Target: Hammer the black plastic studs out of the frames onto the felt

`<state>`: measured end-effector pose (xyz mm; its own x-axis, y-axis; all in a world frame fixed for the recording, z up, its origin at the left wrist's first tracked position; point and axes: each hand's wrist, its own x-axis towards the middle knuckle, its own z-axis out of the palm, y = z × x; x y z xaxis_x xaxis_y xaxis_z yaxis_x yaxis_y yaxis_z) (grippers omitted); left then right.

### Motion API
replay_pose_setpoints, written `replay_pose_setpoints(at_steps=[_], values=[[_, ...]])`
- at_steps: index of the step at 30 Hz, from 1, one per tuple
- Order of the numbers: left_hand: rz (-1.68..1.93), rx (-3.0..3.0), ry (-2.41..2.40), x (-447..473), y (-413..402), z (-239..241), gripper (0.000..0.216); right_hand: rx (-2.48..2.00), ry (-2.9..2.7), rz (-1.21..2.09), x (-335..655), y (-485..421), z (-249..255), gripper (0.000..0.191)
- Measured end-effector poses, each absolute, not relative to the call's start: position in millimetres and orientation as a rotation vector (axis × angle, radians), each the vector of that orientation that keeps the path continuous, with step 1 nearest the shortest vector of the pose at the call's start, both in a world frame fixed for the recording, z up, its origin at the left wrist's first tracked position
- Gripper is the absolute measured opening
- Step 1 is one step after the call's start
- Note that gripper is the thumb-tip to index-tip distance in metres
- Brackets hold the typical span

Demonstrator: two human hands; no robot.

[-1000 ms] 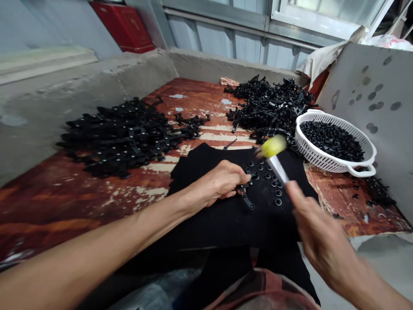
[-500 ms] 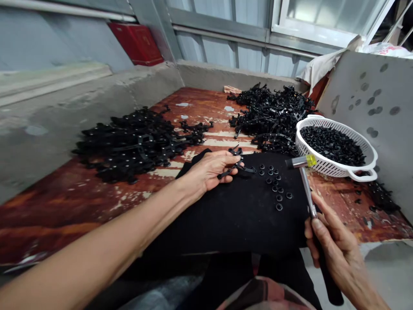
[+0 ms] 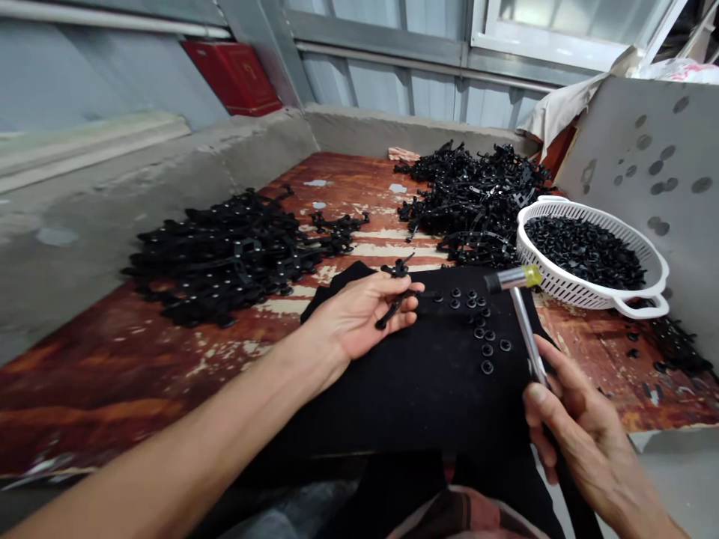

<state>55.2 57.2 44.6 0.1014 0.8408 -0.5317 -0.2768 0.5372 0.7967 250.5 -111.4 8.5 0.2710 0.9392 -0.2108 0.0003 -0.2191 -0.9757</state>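
Observation:
My left hand [image 3: 365, 311] is closed on a small black plastic part [image 3: 396, 301] with thin arms, pinched between thumb and fingers above the black cloth [image 3: 393, 397]. In my right hand [image 3: 578, 427] is a hammer [image 3: 525, 322] with a metal shaft and dark grip, its head raised over the cloth's right side. That head has one black face and one yellow face. Several small round black caps [image 3: 478, 332] lie on the cloth between the two hands.
A heap of black parts [image 3: 219, 254] lies on the left of the worn reddish wooden table [image 3: 168, 374]. Another black heap [image 3: 477, 195] stands at the back. On the right, a white basket [image 3: 623, 296] holds many small black pieces [image 3: 584, 251]. Low concrete walls [image 3: 258, 142] border the table.
My left hand has turned palm-up and tilted the black part, which now points down and left. The hammer has shifted slightly left in my right hand.

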Motion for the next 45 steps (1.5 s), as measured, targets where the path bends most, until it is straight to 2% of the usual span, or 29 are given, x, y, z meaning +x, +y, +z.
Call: replay_pose_setpoints(at_steps=[3,10,11,15,17,20,22,26,29,35,45], values=[[0.884,0.552,1.136,62,28,50,0.023,-1.419,-1.020,1.202,235,-82,25,0.041],[0.745,0.650,1.070,53,-7,33,0.009,-1.284,-1.059,1.252,211,-45,24,0.030],[0.720,0.753,1.114,47,-7,29,0.007,-1.286,-1.066,1.250,212,-46,22,0.029],[0.941,1.579,1.424,22,-2,24,0.036,-1.283,-1.128,1.270,216,-51,24,0.028],[0.963,2.086,1.293,19,3,30,0.032,-1.265,-1.171,1.283,215,-50,27,0.026],[0.657,2.491,0.866,25,14,40,0.024,-1.252,-1.207,1.264,213,-48,29,0.025],[0.524,2.509,0.762,30,23,43,0.029,-1.276,-1.201,1.219,214,-49,29,0.025],[0.482,2.243,0.992,30,50,38,0.036,-1.355,-1.148,1.099,228,-60,26,0.024],[0.452,2.139,1.072,28,71,31,0.036,-1.435,-1.100,1.051,241,-75,22,0.030],[0.424,2.107,1.184,33,89,20,0.030,-1.466,-1.029,1.102,255,-99,11,0.033],[0.388,2.151,1.251,36,93,18,0.033,-1.488,-0.964,1.173,262,-110,1,0.036]])
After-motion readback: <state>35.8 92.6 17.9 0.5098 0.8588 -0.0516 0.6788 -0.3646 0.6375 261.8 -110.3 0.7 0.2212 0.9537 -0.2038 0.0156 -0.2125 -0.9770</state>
